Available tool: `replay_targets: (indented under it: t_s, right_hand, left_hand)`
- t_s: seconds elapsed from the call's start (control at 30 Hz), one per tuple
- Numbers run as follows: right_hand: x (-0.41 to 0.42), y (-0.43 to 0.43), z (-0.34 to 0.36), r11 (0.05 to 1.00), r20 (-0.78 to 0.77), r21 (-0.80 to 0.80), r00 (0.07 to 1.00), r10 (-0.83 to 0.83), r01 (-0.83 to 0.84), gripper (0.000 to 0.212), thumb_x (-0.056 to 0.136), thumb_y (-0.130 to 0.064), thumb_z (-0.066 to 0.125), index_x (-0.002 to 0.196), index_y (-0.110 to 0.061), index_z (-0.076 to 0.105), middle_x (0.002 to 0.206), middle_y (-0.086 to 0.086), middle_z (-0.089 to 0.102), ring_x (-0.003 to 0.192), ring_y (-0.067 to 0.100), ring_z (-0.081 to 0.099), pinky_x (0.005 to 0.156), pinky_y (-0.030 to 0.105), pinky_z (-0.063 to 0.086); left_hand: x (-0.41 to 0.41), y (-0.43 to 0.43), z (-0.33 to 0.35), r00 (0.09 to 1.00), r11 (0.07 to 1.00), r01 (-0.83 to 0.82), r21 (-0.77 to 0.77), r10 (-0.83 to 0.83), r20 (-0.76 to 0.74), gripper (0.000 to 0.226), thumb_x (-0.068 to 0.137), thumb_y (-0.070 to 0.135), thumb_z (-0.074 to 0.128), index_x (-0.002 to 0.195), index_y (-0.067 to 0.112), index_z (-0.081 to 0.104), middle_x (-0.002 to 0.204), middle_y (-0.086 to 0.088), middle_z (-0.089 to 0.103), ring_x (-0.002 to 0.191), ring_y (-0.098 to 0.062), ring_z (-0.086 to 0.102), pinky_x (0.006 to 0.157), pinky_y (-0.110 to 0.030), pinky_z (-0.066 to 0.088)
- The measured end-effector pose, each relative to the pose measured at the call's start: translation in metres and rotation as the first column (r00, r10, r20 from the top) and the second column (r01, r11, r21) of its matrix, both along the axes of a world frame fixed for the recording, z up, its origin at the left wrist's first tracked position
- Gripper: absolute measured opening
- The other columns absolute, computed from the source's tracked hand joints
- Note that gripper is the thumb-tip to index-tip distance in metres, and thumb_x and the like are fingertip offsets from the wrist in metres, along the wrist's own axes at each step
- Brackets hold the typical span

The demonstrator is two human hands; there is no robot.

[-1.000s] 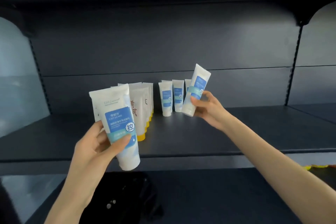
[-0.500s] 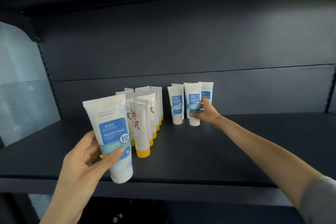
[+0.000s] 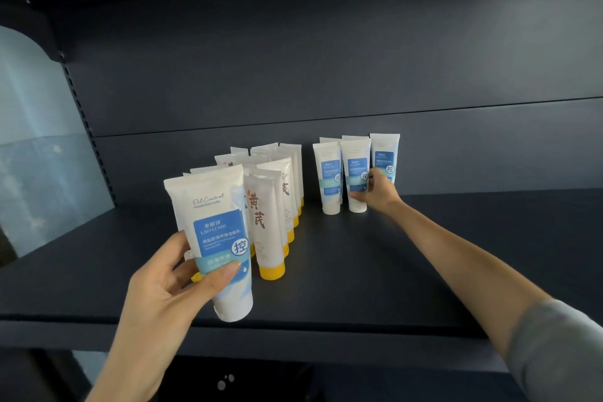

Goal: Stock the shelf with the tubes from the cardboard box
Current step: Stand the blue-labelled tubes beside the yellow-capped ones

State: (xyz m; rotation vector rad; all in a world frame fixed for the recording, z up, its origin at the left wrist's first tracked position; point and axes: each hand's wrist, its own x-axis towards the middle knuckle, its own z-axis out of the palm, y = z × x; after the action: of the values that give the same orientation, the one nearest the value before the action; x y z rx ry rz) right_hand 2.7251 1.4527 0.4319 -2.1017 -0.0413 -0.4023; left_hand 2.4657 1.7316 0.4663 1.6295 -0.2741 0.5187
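Your left hand (image 3: 163, 297) grips a blue-label tube (image 3: 215, 238) — cap down. Your right hand (image 3: 378, 192) pinches a standing tube (image 3: 355, 153) on the shelf (image 3: 391, 271).

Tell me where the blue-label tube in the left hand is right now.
Head view, lower left: the left hand grips the blue-label tube cap down near the dark shelf's front edge, just in front of the yellow-capped tubes.
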Motion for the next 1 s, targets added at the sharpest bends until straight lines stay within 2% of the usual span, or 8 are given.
replay_targets:
  t_s: [0.07,0.2,0.4,0.5,0.6,0.7,0.9,1.0]
  right_hand:
    - [0.001,-0.001,-0.001,1.0,-0.015,-0.003,1.0,-0.005,0.005,0.052,0.078,-0.015,0.076,0.118,-0.004,0.044,0.119,0.014,0.058,0.11,0.027,0.057,0.092,0.037,0.048]
    - [-0.003,-0.004,-0.002,1.0,-0.015,0.017,1.0,-0.009,0.009,0.057,0.079,-0.016,0.076,0.123,-0.005,0.041,0.123,0.011,0.055,0.112,0.024,0.055,0.087,0.029,0.044]
    - [-0.022,-0.013,0.011,0.994,0.011,0.09,0.998,-0.065,0.064,0.061,0.085,-0.023,0.07,0.132,-0.005,0.038,0.133,0.011,0.048,0.118,0.024,0.051,0.09,0.031,0.044]
    - [-0.049,-0.01,0.025,0.994,0.08,0.095,0.995,-0.064,0.056,0.05,0.089,-0.02,0.064,0.131,-0.007,0.041,0.134,0.011,0.046,0.117,0.023,0.052,0.086,0.027,0.043]
    - [-0.103,-0.002,0.039,0.98,0.149,0.164,0.985,0.09,-0.114,0.03,0.093,-0.014,0.058,0.122,-0.013,0.051,0.123,0.002,0.054,0.108,0.015,0.055,0.078,0.02,0.045]
    - [-0.171,0.006,0.033,0.912,0.158,0.187,0.928,0.338,-0.364,0.02,0.096,-0.016,0.054,0.113,-0.022,0.061,0.117,-0.01,0.063,0.111,0.008,0.059,0.094,0.025,0.049]
    - [-0.259,0.018,0.011,0.877,0.257,0.081,0.86,0.44,-0.473,0.056,0.094,-0.02,0.055,0.144,-0.033,0.034,0.138,-0.018,0.051,0.129,0.004,0.046,0.105,0.031,0.041]
    - [-0.267,0.023,0.006,0.912,0.364,0.106,0.869,0.334,-0.395,0.061,0.091,-0.013,0.06,0.143,-0.034,0.034,0.135,-0.021,0.053,0.125,0.002,0.05,0.104,0.024,0.042]
  left_hand:
    - [-0.001,0.001,0.001,1.0,1.0,0.017,-0.007,-0.017,0.006,0.046,0.054,0.033,0.088,0.096,0.031,0.069,0.1,0.006,0.072,0.095,-0.012,0.068,0.066,-0.018,0.056]
    - [-0.002,-0.002,0.005,0.999,0.999,0.043,-0.006,-0.043,0.019,0.069,0.033,0.065,0.083,0.095,0.04,0.069,0.103,0.007,0.071,0.097,-0.01,0.067,0.066,-0.017,0.055]
    - [-0.001,-0.009,0.014,0.996,0.996,0.081,-0.034,-0.08,0.037,0.075,0.032,0.063,0.084,0.099,0.033,0.068,0.105,0.005,0.071,0.098,-0.012,0.068,0.065,-0.02,0.056]
    - [0.003,-0.024,0.022,0.989,0.989,0.136,-0.06,-0.133,0.058,0.051,0.051,0.042,0.088,0.097,0.032,0.068,0.104,0.006,0.071,0.095,-0.013,0.069,0.063,-0.028,0.056]
    - [0.012,-0.047,0.025,0.98,0.975,0.192,-0.111,-0.183,0.08,0.042,0.064,0.018,0.076,0.104,0.026,0.062,0.104,0.009,0.07,0.1,-0.01,0.066,0.075,-0.028,0.056]
    - [0.02,-0.068,0.026,0.975,0.968,0.212,-0.136,-0.2,0.097,0.041,0.066,0.018,0.071,0.104,0.026,0.059,0.103,0.012,0.07,0.1,-0.007,0.065,0.082,-0.031,0.051]
    - [0.031,-0.104,0.019,0.964,0.964,0.256,-0.068,-0.249,0.096,0.034,0.076,0.005,0.073,0.1,0.024,0.057,0.094,0.012,0.071,0.088,-0.003,0.067,0.07,-0.019,0.053]
    - [0.027,-0.124,0.013,0.959,0.962,0.272,0.016,-0.273,0.082,0.039,0.077,0.013,0.074,0.109,0.026,0.056,0.101,0.01,0.068,0.096,-0.004,0.065,0.074,-0.019,0.054]
